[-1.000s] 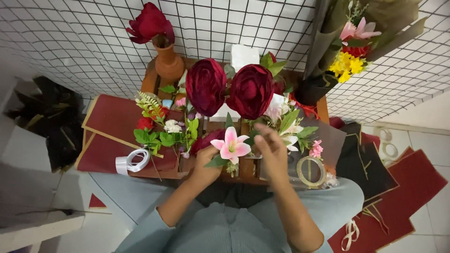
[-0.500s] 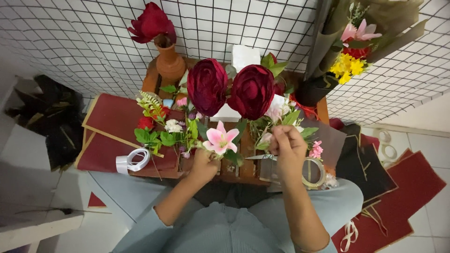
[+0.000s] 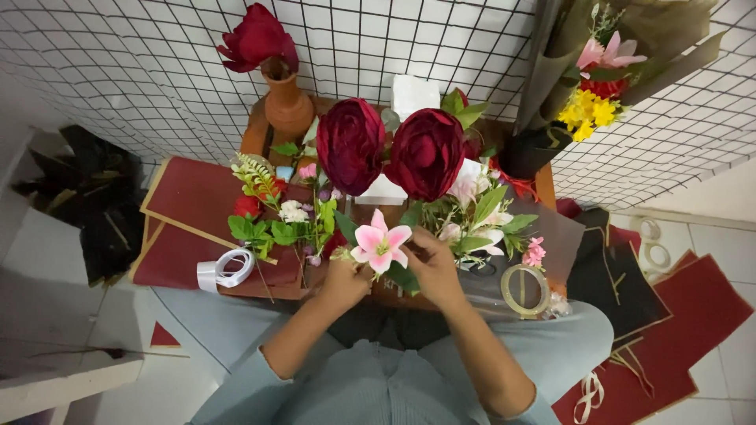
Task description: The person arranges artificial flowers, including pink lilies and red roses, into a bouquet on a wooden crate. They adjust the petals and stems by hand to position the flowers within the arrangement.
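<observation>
A pink lily with green leaves stands upright between my two hands. My left hand grips the stems low down, together with two big dark red blooms that rise above it. My right hand closes on the same stems from the right, fingers next to the lily's leaf. Both hands hover over a small wooden table strewn with artificial flowers.
A clay vase with a red flower stands at the back left. Loose flowers and greenery lie left, white-pink ones right. A tape roll, white ribbon, dark red paper sheets and a wrapped bouquet surround it.
My right hand has come down from the white flowers to the stems beside the lily. The lily has shifted slightly left and now faces up between both hands.
</observation>
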